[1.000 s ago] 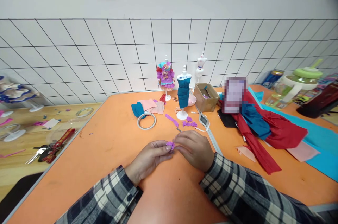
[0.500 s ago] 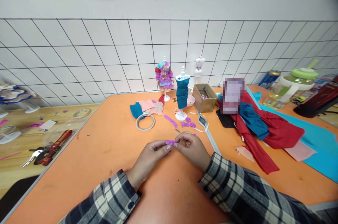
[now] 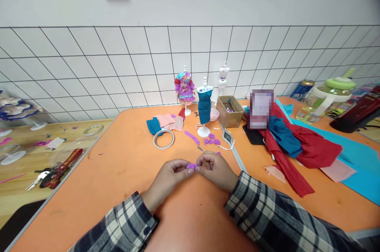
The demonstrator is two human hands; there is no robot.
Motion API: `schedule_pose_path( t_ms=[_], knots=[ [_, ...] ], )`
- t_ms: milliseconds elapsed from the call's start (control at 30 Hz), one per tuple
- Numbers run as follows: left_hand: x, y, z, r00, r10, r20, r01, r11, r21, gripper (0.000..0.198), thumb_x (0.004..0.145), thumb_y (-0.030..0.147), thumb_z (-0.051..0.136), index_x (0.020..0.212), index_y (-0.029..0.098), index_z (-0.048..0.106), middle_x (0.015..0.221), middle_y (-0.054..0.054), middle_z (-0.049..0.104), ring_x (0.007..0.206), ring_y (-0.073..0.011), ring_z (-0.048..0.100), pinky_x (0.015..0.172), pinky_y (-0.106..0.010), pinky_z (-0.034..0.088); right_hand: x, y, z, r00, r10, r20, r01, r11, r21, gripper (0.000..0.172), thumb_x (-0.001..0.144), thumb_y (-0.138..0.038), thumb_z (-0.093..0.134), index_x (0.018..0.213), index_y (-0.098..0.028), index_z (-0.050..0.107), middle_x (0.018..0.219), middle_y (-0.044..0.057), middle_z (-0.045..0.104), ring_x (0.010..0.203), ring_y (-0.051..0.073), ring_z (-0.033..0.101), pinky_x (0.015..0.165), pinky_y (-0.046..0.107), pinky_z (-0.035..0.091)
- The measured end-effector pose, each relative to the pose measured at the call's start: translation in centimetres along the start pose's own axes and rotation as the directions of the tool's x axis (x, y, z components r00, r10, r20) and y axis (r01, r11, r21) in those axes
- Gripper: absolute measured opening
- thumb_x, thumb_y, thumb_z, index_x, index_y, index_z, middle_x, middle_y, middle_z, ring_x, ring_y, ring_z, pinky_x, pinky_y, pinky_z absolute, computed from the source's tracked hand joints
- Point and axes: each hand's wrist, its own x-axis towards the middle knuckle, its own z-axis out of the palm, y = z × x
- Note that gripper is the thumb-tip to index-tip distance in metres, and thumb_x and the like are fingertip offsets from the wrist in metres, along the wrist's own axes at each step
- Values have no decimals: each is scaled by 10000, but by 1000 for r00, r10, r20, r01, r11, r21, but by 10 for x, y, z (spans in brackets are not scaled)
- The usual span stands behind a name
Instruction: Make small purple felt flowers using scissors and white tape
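Observation:
A small gathered piece of purple crepe paper is pinched between my two hands above the orange table. My left hand grips its left end between thumb and fingers. At its right end, the thumb and fingertips of my right hand are closed on it. Just beyond my hands lie a purple strip and several small purple pieces. Behind them stands a small white dress form wrapped in dark teal. A roll of tape rests to the left, near teal and pink scraps.
Two more dress forms stand at the back, one in a purple outfit, one white. A cardboard box, a phone-like blurred item, red cloth-like sheets and a green-lidded jug are rightward. Keys lie left.
The camera has tilted up slightly, so the scene sits a little lower. Both hands keep hold of the purple crepe paper, with the fingers shifting slightly around it.

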Motion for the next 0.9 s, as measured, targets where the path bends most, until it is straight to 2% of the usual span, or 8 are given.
schedule_pose_path(
  t_ms=[67, 167, 233, 333, 433, 533, 733, 900],
  knots=[
    [1, -3, -1, 1000, 2, -14, -3, 998, -70, 216, 714, 329, 760, 825, 145, 735, 845, -64, 724, 811, -193, 618, 796, -292, 458, 1, 2, -4, 999, -43, -20, 41, 997, -61, 149, 792, -256, 598, 916, -183, 636, 738, -18, 576, 567, 96, 442, 541, 221, 353],
    [3, -7, -6, 998, -6, -65, -11, 968, -252, 203, 712, 308, 769, 840, 156, 729, 853, -53, 716, 827, -176, 615, 813, -282, 456, 3, 9, -14, 988, -145, -50, 117, 923, -366, 158, 814, -235, 571, 952, -185, 627, 856, 29, 614, 767, 155, 545, 695, 272, 410],
    [6, -9, -9, 994, -29, -104, -13, 924, -383, 214, 682, 297, 794, 834, 162, 726, 861, -54, 713, 846, -178, 623, 835, -291, 458, 3, 14, -19, 986, -170, -1, 139, 811, -568, 143, 843, -229, 535, 928, -184, 641, 895, 57, 618, 886, 196, 552, 761, 303, 403],
    [10, -13, -12, 989, -29, -145, -46, 874, -484, 221, 658, 276, 810, 831, 170, 722, 867, -55, 706, 876, -190, 627, 871, -321, 459, 4, 21, -22, 984, -110, 138, 175, 683, -709, 178, 892, -230, 476, 916, -195, 649, 901, 62, 618, 887, 201, 557, 727, 296, 397],
    [15, -15, -10, 979, 43, -199, -128, 892, -434, 213, 661, 289, 804, 812, 169, 715, 841, -46, 689, 849, -186, 614, 852, -320, 464, 3, 23, -22, 973, -46, 227, 205, 628, -750, 234, 927, -200, 414, 888, -197, 645, 883, 55, 614, 852, 187, 563, 659, 275, 384],
    [19, -15, -8, 966, 118, -232, -192, 925, -329, 232, 657, 322, 803, 786, 153, 710, 796, -47, 673, 793, -176, 591, 790, -292, 462, 1, 22, -25, 961, -36, 273, 234, 628, -742, 222, 925, -192, 425, 907, -201, 646, 907, 54, 608, 875, 188, 554, 674, 276, 391],
    [20, -15, -7, 965, 127, -228, -199, 924, -326, 213, 670, 319, 793, 790, 163, 710, 792, -32, 673, 783, -159, 581, 774, -265, 446, -5, 20, -28, 999, -50, 22, 49, 632, -773, 190, 889, -264, 516, 1001, -197, 654, 998, 91, 591, 972, 240, 510, 799, 334, 404],
    [16, -17, -6, 966, 122, -230, -185, 943, -278, 225, 673, 334, 791, 800, 167, 712, 800, -27, 671, 765, -151, 573, 762, -260, 442, -1, 25, -26, 996, 8, 92, 70, 581, -811, 239, 920, -196, 436, 981, -173, 666, 947, 114, 615, 922, 238, 537, 748, 326, 411]
  ],
)
